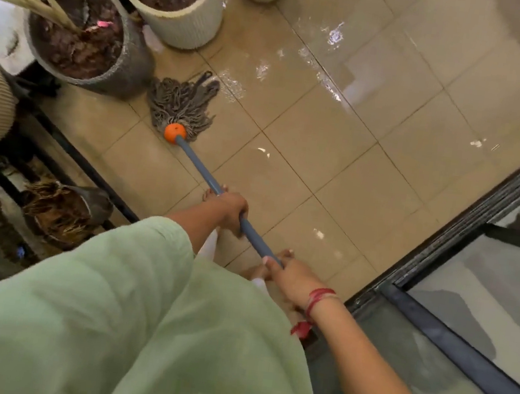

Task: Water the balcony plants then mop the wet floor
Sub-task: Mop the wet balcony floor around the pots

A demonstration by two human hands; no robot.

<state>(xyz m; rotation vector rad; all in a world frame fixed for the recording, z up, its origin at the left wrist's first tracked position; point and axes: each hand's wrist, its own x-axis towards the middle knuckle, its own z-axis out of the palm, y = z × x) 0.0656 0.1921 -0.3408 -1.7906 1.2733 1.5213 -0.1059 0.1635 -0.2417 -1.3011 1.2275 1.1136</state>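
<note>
Left grip (230,209), right grip (292,282) round mop handle (197,165)

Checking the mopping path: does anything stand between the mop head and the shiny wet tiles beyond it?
Nothing visible does. The mop head lies at the edge of the wet tiles; the grey pot stands beside it, off that path.

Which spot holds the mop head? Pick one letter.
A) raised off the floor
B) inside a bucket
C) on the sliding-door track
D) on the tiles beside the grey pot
D: the mop head lies spread flat on the tiles, right beside the grey pot.
</note>
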